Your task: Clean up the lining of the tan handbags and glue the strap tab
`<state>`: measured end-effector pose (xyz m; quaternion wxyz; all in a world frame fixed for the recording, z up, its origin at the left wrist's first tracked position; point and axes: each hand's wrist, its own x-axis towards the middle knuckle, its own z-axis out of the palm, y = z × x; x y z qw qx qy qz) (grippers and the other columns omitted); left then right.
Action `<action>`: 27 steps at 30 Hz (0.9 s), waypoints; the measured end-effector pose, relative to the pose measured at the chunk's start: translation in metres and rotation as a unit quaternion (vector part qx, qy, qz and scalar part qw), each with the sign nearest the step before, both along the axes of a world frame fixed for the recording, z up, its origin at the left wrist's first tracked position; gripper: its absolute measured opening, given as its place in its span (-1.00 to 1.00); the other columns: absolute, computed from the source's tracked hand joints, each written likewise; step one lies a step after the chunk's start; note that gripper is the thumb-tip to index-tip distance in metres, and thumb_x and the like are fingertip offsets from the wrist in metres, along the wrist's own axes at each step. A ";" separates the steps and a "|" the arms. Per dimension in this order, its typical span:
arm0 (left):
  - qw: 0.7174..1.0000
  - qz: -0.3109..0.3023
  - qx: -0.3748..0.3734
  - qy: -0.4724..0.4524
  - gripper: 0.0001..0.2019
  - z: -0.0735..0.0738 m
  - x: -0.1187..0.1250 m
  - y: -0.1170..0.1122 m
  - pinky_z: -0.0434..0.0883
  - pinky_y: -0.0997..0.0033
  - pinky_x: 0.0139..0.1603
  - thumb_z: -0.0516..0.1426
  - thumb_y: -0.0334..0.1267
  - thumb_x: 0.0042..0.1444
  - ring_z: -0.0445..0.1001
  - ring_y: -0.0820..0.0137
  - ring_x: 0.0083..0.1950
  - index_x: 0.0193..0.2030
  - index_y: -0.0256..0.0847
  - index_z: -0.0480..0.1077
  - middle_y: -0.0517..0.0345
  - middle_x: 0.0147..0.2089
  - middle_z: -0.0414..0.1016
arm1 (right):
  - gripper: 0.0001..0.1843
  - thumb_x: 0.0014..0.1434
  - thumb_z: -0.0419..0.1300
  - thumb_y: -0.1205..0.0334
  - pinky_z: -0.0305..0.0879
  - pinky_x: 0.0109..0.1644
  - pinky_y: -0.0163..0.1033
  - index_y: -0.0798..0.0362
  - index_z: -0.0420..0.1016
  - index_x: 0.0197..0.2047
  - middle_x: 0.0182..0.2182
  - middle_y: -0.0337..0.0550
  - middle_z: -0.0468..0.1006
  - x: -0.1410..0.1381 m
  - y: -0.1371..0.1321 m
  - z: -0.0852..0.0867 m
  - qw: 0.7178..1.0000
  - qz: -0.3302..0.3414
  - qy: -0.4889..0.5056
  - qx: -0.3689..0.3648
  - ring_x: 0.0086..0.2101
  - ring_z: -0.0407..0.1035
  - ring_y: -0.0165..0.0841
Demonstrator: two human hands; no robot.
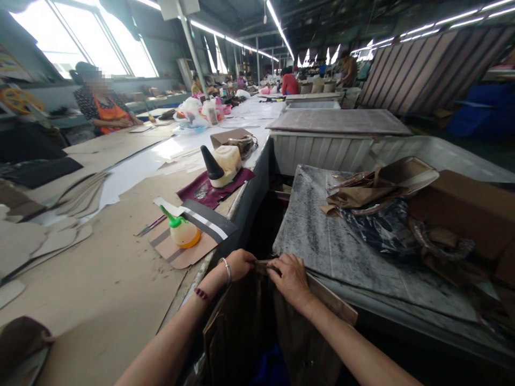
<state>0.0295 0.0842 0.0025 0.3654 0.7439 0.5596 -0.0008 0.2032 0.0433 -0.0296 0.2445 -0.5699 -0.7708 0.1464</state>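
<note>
My left hand [240, 264] and my right hand [290, 277] meet at the bottom centre. Both are closed in a pinch on the top edge of a brown leather piece [257, 316] that hangs down into the dark gap between two tables. A bracelet sits on my left wrist. The right hand's knuckles lie beside the front edge of a grey worn board [322, 236]. Just left of my left hand, on the cardboard-covered table, stands a small glue bottle with a green nozzle [182, 230] on a striped dark piece [209, 221].
A large glue bottle with a black cone cap [222, 165] lies on maroon cloth. Cut tan pieces [60, 230] lie at the left. Brown leather parts and dark plastic [378, 203] pile on the grey board, with a brown box [466, 209] beside. A seated person [105, 107] works far left.
</note>
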 end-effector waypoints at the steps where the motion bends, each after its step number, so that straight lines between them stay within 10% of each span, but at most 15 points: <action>1: 1.000 -0.001 -0.001 -0.001 -0.74 0.000 0.000 0.000 0.24 0.55 -0.37 -0.02 -0.39 -0.10 0.37 0.41 -0.34 -0.34 -0.24 0.47 0.19 -0.45 0.45 | -0.96 0.03 0.18 0.30 0.01 -0.20 -0.23 -0.04 0.44 -0.40 -0.43 -0.25 0.39 -0.001 0.000 0.000 1.000 -0.004 0.000 -0.001 -0.28 0.23 -0.33; 27: 0.999 0.009 -0.030 -0.017 -0.75 0.006 -0.001 -0.003 0.24 0.57 -0.37 -0.02 -0.39 -0.08 0.36 0.42 -0.33 -0.34 -0.26 0.46 0.21 -0.43 0.45 | -0.82 0.06 0.17 0.30 0.02 -0.21 -0.25 -0.05 0.35 -0.21 -0.39 -0.27 0.39 0.001 0.001 -0.004 0.998 0.034 0.010 0.051 -0.31 0.23 -0.36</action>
